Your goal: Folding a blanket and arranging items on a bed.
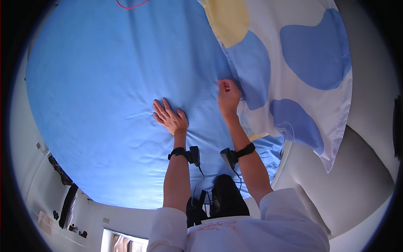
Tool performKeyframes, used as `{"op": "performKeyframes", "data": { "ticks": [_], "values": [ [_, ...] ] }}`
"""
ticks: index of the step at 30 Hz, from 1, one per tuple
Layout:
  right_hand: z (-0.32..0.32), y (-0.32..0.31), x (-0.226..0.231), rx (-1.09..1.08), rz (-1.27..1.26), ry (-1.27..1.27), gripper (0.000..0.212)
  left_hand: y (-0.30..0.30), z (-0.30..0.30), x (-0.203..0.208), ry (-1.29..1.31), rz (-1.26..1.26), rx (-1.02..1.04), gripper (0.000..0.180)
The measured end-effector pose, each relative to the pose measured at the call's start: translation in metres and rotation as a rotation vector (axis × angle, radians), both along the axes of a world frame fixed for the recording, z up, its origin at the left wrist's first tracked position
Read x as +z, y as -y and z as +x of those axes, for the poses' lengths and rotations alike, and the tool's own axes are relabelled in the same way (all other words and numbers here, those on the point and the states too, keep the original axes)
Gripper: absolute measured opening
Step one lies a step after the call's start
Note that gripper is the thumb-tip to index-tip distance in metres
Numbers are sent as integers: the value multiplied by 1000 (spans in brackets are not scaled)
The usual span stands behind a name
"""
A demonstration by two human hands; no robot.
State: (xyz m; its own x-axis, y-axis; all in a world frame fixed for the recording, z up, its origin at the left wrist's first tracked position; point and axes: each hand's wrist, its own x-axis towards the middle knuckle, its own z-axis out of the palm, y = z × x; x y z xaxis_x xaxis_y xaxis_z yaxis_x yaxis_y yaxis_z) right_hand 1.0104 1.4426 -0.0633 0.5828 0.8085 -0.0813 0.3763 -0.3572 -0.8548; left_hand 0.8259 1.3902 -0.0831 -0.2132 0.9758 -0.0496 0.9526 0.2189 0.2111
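Observation:
A light blue bed sheet (pixel 105 84) spreads over the bed, lightly creased around my hands. My left hand (pixel 171 117) lies flat on it with the fingers spread. To the right, my right hand (pixel 229 93) is closed, its fingers curled in at the edge of a patterned duvet cover (pixel 275 63). That cover is white with large blue and yellow blotches, and it drapes over the right side of the bed. What the right fingers pinch, sheet or cover edge, is hidden.
A grey padded headboard or sofa-like panel (pixel 336 180) curves along the right. A thin red loop (pixel 132 7) shows at the far edge. My dark-clothed knee (pixel 226 195) rests against the bed's near side. At lower left are a shelf with small items (pixel 77 231) and a bright window (pixel 124 242).

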Motion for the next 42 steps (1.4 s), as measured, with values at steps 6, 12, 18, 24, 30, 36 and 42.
{"op": "performKeyframes", "data": {
  "ticks": [6,12,18,24,30,36,42],
  "values": [
    [-31,-42,-2,55,108,-22,10,-2,-1,-5,31,19,-11,64],
    [-88,-115,3,292,190,34,13,0,-9,-5,78,-45,-30,66],
    [-122,-112,-39,392,-15,483,14,1,-18,0,135,-34,-57,61],
    [-107,-107,-42,447,99,590,17,-135,-125,7,499,235,-239,36],
    [-130,-115,-42,460,93,540,19,-394,-311,-2,80,445,128,45],
    [-121,-115,-34,441,30,531,18,-405,-284,-30,-164,298,229,54],
    [-158,-180,6,159,-107,228,11,-408,-292,-29,-141,300,250,55]
  ]
}}
